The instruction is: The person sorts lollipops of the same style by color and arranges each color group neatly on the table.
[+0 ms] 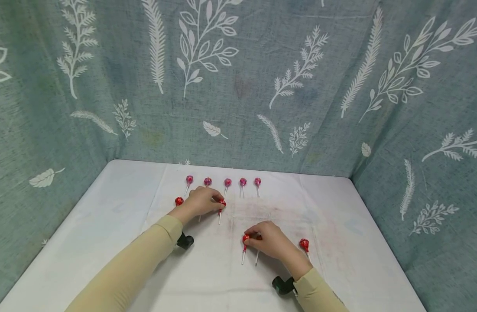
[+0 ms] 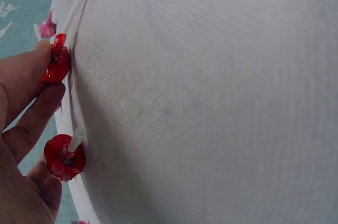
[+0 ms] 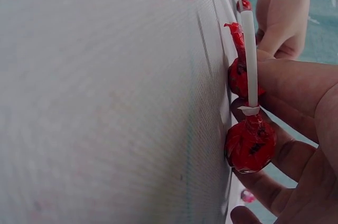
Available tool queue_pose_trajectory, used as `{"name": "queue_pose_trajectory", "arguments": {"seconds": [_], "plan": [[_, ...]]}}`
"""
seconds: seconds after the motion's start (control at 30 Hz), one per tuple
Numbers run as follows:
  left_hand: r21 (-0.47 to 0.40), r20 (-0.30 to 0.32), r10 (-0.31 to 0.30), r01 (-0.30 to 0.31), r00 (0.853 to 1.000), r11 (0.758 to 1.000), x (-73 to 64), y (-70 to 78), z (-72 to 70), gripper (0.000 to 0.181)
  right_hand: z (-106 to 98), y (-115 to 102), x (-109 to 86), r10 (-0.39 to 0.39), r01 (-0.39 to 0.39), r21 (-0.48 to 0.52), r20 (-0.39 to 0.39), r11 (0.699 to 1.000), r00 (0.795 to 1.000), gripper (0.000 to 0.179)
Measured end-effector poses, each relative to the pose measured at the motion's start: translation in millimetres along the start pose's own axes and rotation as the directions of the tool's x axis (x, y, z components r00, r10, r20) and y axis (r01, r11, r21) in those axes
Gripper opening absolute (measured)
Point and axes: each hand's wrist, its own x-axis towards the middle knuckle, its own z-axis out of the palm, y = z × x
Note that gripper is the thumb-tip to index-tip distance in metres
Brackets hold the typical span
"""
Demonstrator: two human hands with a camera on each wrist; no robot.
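My left hand pinches a red-wrapped lollipop by its head, its white stick pointing toward me over the white cloth. Under that same hand is a second red lollipop, mostly hidden in the head view. Nearer and to the right, my right hand holds another red lollipop between thumb and fingers, stick toward me. Close beside it, beneath the palm, sits one more red lollipop. A red lollipop lies left of the left hand, and another right of the right wrist.
A row of pink lollipops lies along the back of the white-covered table. Green leaf-patterned curtains enclose the back and sides. A dark wrist-camera mount shows by the left wrist, another by the right.
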Motion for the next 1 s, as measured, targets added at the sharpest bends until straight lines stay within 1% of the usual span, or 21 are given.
{"name": "queue_pose_trajectory", "arguments": {"seconds": [0.17, 0.3, 0.53, 0.73, 0.9, 1.0], "plan": [[0.0, -0.018, 0.003, -0.003, 1.0, 1.0, 0.3, -2.5, 2.5, 0.025, 0, -1, 0.8, -0.009, 0.009, -0.001, -0.001, 1.0, 1.0, 0.021], [0.015, -0.021, -0.002, 0.002, 1.0, 1.0, 0.5, -3.0, 4.0, 0.025, -1, -3, 1.2, -0.009, 0.009, -0.024, 0.004, 1.0, 1.0, 0.022], [0.031, -0.015, -0.002, 0.003, 1.0, 1.0, -1.3, 1.5, 2.1, 0.025, -7, -7, 6.7, -0.005, 0.006, -0.056, 0.007, 0.998, 1.0, 0.023], [0.029, -0.01, -0.006, 0.006, 1.0, 1.0, -3.2, 4.6, 0.1, 0.025, -20, -11, 19.5, 0.01, -0.01, -0.079, 0.01, 0.997, 1.0, 0.023], [0.015, -0.006, -0.005, 0.005, 1.0, 1.0, -3.4, 5.5, -0.1, 0.024, -34, -12, 31.5, 0.025, -0.024, -0.059, 0.006, 0.998, 1.0, 0.024], [0.007, -0.007, -0.004, 0.004, 1.0, 1.0, -4.1, 4.4, -0.5, 0.024, -39, -11, 40.1, 0.043, -0.043, -0.042, 0.005, 0.998, 0.999, 0.025]]}}
